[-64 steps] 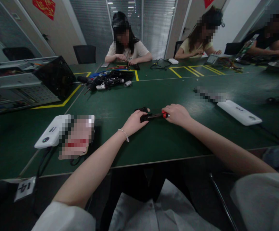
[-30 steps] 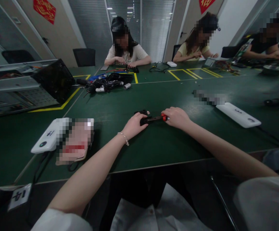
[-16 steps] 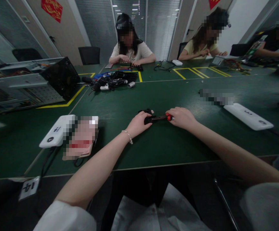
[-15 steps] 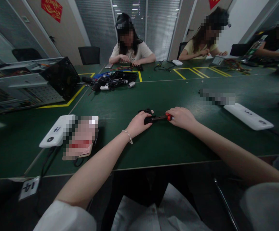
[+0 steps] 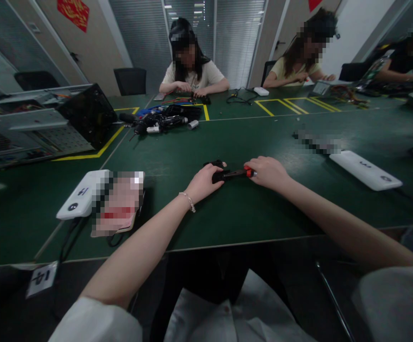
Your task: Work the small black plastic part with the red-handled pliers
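My left hand (image 5: 202,182) rests on the green table (image 5: 227,213), fingers curled around a small black part (image 5: 216,171). My right hand (image 5: 268,172) grips the red-and-black handle of a screwdriver (image 5: 235,174) whose dark shaft points left into that black part. Both hands sit close together near the table's middle, a little way in from the front edge. A thin bracelet circles my left wrist.
A white box marked 14 (image 5: 80,194) and a blurred item lie at front left. Another white box (image 5: 365,169) lies at right. An open computer case (image 5: 31,126) stands at far left, with a pile of tools (image 5: 159,121) behind. Three other people work at the far side.
The view shifts slightly between frames. My hands stay in the same grip on the black part and the screwdriver.
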A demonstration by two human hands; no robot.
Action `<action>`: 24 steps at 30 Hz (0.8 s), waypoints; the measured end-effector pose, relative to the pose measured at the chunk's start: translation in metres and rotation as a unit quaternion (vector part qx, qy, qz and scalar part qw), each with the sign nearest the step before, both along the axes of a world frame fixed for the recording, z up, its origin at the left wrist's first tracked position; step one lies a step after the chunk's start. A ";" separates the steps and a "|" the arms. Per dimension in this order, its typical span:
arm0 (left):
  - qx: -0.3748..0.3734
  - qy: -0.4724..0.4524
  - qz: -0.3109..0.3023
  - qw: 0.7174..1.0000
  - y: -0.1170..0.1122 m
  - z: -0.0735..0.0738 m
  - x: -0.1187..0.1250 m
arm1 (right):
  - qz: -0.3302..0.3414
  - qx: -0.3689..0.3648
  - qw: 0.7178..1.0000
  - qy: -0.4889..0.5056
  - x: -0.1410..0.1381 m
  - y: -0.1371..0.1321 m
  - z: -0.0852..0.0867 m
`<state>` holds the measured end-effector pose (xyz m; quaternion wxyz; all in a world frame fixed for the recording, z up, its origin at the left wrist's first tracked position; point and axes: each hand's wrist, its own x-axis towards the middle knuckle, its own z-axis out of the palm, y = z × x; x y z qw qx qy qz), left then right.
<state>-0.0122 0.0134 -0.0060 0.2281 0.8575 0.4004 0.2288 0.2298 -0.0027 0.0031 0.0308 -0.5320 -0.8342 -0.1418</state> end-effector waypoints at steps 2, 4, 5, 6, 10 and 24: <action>-0.002 0.002 0.001 1.000 -0.001 0.001 0.000 | -0.002 -0.006 1.000 0.006 0.000 0.001 -0.001; -0.005 0.004 0.001 1.000 -0.001 0.002 0.001 | -0.001 -0.006 1.000 0.007 0.001 0.002 -0.002; -0.007 0.004 0.001 1.000 -0.002 0.002 0.001 | 0.001 -0.004 1.000 0.005 0.001 0.002 -0.002; -0.008 0.005 0.001 1.000 -0.002 0.002 0.001 | 0.003 -0.001 1.000 0.002 0.002 0.002 -0.002; -0.005 0.002 0.001 1.000 -0.002 0.002 0.000 | 0.010 0.013 1.000 -0.008 0.002 0.002 -0.001; -0.002 0.012 0.005 1.000 -0.002 0.004 0.001 | 0.006 -0.003 1.000 0.007 0.003 0.002 -0.004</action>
